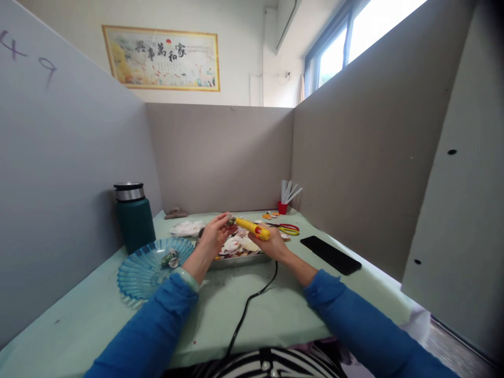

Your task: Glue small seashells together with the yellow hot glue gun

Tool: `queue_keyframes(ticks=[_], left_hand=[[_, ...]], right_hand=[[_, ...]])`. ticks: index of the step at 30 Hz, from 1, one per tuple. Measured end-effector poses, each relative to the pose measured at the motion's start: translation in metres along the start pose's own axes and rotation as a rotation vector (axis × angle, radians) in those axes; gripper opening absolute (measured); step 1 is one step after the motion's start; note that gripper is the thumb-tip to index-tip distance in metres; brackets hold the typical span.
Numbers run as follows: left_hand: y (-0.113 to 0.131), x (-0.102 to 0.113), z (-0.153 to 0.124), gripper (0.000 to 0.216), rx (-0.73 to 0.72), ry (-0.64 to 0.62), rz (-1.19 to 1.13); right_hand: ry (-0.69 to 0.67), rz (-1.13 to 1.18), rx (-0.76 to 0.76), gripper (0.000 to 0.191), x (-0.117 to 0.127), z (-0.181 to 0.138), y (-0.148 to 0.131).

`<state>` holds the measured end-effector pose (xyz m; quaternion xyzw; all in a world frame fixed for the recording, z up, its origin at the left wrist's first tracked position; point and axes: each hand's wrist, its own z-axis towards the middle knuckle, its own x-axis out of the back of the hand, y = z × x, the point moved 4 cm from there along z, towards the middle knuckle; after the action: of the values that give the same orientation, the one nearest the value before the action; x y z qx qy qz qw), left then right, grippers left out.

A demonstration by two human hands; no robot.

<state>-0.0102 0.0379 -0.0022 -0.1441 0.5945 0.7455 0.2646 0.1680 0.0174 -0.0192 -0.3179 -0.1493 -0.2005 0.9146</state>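
My right hand [271, 244] is closed around a yellow hot glue gun [254, 228] with a red part on its side. Its narrow front end points left, toward my left hand [216, 231]. Between the fingertips of that left hand is a small, dark greenish and pale shell piece [231, 220], touching or very near the tip of the glue gun. Below both hands lies a shallow tray [236, 262] heaped with shells [235, 244], partly covered by my hands. A black cord [252, 300] runs from under my right hand to the table's front edge.
At the left, a blue fluted glass plate [136, 270] holds small shell pieces [170, 259], beside a dark green bottle [135, 220]. White tissue [187, 228] lies behind. Scissors [289, 229], a black phone [329, 254] and a red cup [282, 208] of white sticks are at the right. Partitions enclose the table.
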Motion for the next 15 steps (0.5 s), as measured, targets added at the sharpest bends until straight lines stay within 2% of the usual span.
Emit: queue_keyframes(ticks=[8,15], left_hand=[[0.0018,-0.0047,-0.0035,0.024,0.014,-0.009,-0.031],[0.0004,-0.0041,-0.0038,0.03,0.016,-0.006,-0.016]], right_hand=[[0.001,-0.006,0.003,0.024,0.001,0.0003,-0.0015],[0.016,0.0,-0.024,0.024,0.0008,0.0003,0.0013]])
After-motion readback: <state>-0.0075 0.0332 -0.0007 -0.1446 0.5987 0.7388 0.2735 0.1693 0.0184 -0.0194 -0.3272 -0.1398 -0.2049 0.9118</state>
